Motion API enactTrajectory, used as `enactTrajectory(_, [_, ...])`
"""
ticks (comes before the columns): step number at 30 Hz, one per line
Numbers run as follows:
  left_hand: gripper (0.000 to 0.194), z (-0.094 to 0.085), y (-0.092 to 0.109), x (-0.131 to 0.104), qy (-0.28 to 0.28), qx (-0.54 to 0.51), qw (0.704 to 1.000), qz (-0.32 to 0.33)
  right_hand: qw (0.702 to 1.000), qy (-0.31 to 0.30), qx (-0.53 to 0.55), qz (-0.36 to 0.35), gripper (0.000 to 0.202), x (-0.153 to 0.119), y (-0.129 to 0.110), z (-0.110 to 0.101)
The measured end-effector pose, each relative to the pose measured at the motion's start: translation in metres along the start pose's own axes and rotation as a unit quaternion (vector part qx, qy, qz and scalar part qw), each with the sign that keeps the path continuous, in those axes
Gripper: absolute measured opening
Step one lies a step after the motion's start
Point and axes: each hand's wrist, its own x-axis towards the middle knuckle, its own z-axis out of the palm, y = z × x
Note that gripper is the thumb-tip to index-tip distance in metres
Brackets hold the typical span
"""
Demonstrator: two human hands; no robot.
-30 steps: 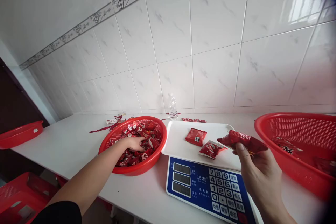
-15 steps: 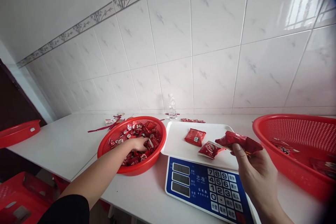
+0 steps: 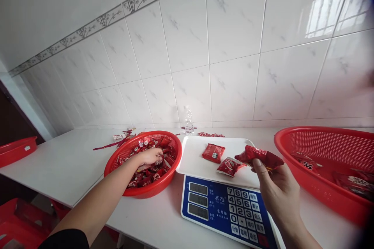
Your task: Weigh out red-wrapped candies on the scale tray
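My left hand (image 3: 152, 156) is inside the round red plastic basket (image 3: 109, 171), fingers curled down among small red snack packets (image 3: 146, 181). What those fingers grip is hidden beneath them. My right hand (image 3: 277, 183) holds a red snack packet (image 3: 263, 158) between thumb and fingers, above the right side of the scale's white tray (image 3: 189, 146). Two red packets rest on that tray: one lying flat (image 3: 213, 153) and another nearer the front (image 3: 230, 166). Below the tray is the scale's blue keypad panel (image 3: 217, 218).
A larger red basket (image 3: 292, 136) at the right contains several red packages. A clear plastic bottle (image 3: 188, 120) stands by the tiled wall (image 3: 233, 85). Dark red ribbons (image 3: 106, 147) lie behind the left basket. Another red basket (image 3: 17, 149) sits at the far left.
My left hand has shifted slightly left and up within the basket, its fingers more curled. My right hand still holds its packet over the tray. The view has turned slightly right.
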Motion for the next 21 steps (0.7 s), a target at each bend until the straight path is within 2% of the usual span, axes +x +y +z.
enactTrajectory(4, [0.023, -0.014, 0.018, -0.002, 0.033, -0.086, 0.995, 0.033, 1.0, 0.004, -0.007, -0.008, 0.035, 0.0, -0.004, 0.0])
enactTrajectory(7, [0.026, -0.008, 0.04, 0.001, 0.035, -0.138, 0.987, 0.078, 1.0, 0.018, -0.007, -0.015, 0.034, -0.001, -0.007, 0.001])
enactTrajectory(12, [0.03, 0.026, 0.087, 0.013, 0.014, -0.146, 0.98, 0.135, 0.998, -0.011, 0.043, -0.034, 0.029, 0.002, -0.006, 0.001])
enactTrajectory(18, [0.048, 0.071, 0.135, 0.023, 0.068, -0.072, 0.975, 0.201, 0.998, -0.002, 0.039, -0.043, 0.028, 0.002, -0.007, 0.0])
enactTrajectory(21, [0.064, 0.094, 0.158, 0.022, 0.034, -0.005, 0.973, 0.227, 0.998, -0.006, 0.035, -0.046, 0.027, 0.001, -0.007, 0.0])
